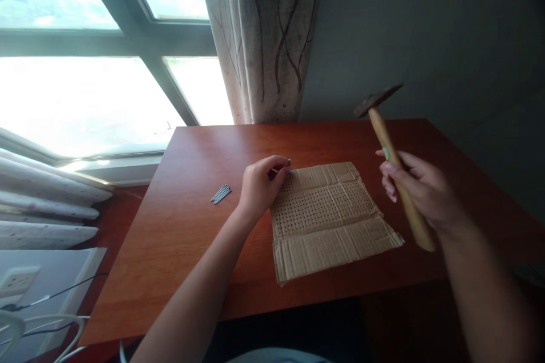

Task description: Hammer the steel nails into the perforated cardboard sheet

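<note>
My right hand (419, 187) is wrapped round the wooden handle of a hammer (385, 136), raised above the right side of the table with its dark metal head up. At the far left corner of a piece of cardboard (323, 204), my left hand (261, 181) pinches a nail (289, 162); only its top shows above the fingers. Rows of small holes cover the middle of the cardboard, which lies flat with creases across it. A small bundle of nails (221, 194) rests on the table to the left of my left hand.
The reddish-brown wooden table (170, 261) stands against a grey wall (404, 22) and a window (85, 108). A patterned curtain (272, 39) hangs behind its far edge. At the lower left are a wall socket (19, 283) and cables (63, 320).
</note>
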Action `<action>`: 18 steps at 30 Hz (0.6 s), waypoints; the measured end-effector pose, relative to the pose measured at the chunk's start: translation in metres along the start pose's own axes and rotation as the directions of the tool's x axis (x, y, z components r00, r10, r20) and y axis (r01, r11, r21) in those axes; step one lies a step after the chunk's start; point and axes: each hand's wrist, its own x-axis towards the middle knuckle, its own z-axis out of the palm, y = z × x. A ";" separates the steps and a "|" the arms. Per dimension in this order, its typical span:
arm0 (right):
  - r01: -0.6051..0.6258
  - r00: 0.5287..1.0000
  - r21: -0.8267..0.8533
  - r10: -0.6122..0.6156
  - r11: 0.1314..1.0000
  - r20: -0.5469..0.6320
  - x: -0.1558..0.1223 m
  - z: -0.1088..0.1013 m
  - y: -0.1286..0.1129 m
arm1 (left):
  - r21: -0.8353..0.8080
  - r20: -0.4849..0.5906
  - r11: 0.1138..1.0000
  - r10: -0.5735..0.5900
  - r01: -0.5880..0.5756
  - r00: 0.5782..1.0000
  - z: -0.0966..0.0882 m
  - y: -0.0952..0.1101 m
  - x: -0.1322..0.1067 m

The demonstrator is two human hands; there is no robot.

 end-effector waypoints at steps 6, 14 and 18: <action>-0.005 0.961 -0.283 0.083 0.959 0.263 -0.032 0.010 -0.048 | 0.004 -0.012 1.000 0.006 -0.006 1.000 0.000 0.000 0.000; 0.241 0.910 -0.475 -0.027 0.847 0.414 -0.032 0.031 -0.071 | 0.015 -0.015 1.000 0.013 -0.013 1.000 -0.001 0.004 -0.001; 0.278 0.902 -0.522 -0.032 0.806 0.431 -0.028 0.035 -0.071 | 0.030 -0.010 1.000 0.008 -0.008 1.000 -0.001 0.002 -0.001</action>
